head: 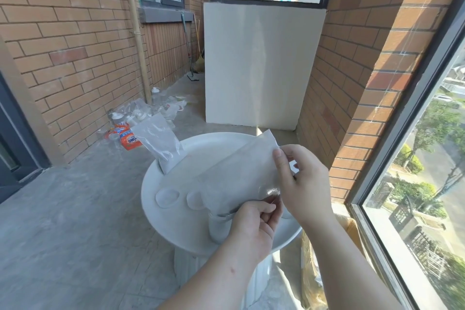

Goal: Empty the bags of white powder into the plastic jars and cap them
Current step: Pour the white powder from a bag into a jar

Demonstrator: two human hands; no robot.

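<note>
Bag (234, 173) held tilted over the jar (217, 226) on the table (148, 184), its lower end at the jar's mouth. Left grip (254, 219) pinches that lower end; right grip (302, 184) pinches the raised edge between thumb and fingers. The film looks thin, limp and probably slippery, with loose powder shifting downhill. It is best held by its edges, not its belly. Second bag (161, 143) stands at the far rim.

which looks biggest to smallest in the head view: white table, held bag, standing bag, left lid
1. white table
2. held bag: it is nearer the camera, so its lead over the next one is unsure
3. standing bag
4. left lid, clearly the smallest
</note>
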